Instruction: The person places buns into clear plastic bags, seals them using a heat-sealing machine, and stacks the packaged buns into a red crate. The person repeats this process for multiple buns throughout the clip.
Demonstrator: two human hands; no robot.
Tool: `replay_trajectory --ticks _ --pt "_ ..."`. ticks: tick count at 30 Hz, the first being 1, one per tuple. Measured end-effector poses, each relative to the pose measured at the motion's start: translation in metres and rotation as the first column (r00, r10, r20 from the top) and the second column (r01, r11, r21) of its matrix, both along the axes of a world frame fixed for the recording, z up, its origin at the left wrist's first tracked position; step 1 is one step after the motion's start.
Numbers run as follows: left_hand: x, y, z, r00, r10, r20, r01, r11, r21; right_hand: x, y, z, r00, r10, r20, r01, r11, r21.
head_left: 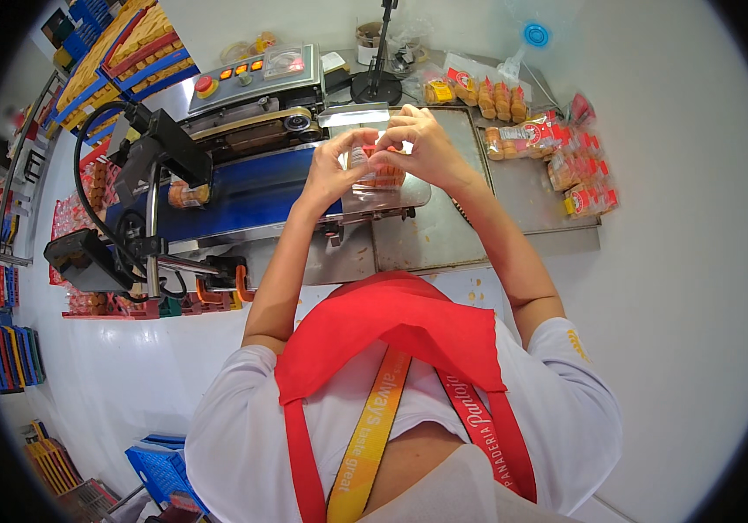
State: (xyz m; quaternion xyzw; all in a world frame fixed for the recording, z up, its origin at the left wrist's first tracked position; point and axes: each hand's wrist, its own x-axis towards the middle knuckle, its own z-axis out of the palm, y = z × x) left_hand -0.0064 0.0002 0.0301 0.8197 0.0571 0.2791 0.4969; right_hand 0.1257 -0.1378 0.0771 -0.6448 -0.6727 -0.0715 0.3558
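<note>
At the end of the blue conveyor belt [252,193], a clear plastic bag of baked goods [386,179] with red print lies on the metal end plate. My left hand [337,168] pinches the bag's film from the left, thumb and fingers together. From the right, my right hand [419,146] is closed on the film too, with its fingertips meeting the left hand's over the bag. Both hands partly cover the bag, so the exact grip on the film is hidden. Another bagged pack [189,194] rests farther left on the belt.
A sealing machine [256,83] with a red button stands behind the belt. Several finished packs [527,139] lie on the steel table [522,196] at right. A black camera-like device on a pole [165,148] rises at left. Crates [10,356] stand farther left.
</note>
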Motion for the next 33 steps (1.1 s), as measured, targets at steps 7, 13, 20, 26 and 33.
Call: replay_trajectory --ticks 7,13,20,26,33 --pt "-0.015 -0.010 0.029 0.894 0.081 0.440 -0.302 0.835 0.460 0.008 0.001 -0.006 0.982 -0.011 -0.188 0.011 1.000 -0.001" --pt "-0.004 0.000 0.023 0.887 -0.041 0.460 -0.231 0.823 0.519 0.006 0.001 -0.010 0.954 0.013 -0.299 -0.007 1.000 0.022" --pt "0.000 0.011 0.027 0.919 -0.110 0.379 -0.154 0.784 0.602 0.013 -0.010 -0.005 0.960 0.084 -0.266 -0.090 0.996 -0.008" --pt "0.004 0.015 0.038 0.937 -0.149 0.316 -0.108 0.737 0.668 0.015 -0.017 -0.004 0.978 0.011 -0.209 -0.014 1.000 -0.016" --pt "0.009 0.015 0.047 0.942 -0.189 0.277 -0.097 0.637 0.765 0.019 -0.012 -0.011 0.990 -0.072 -0.124 0.077 0.996 0.037"
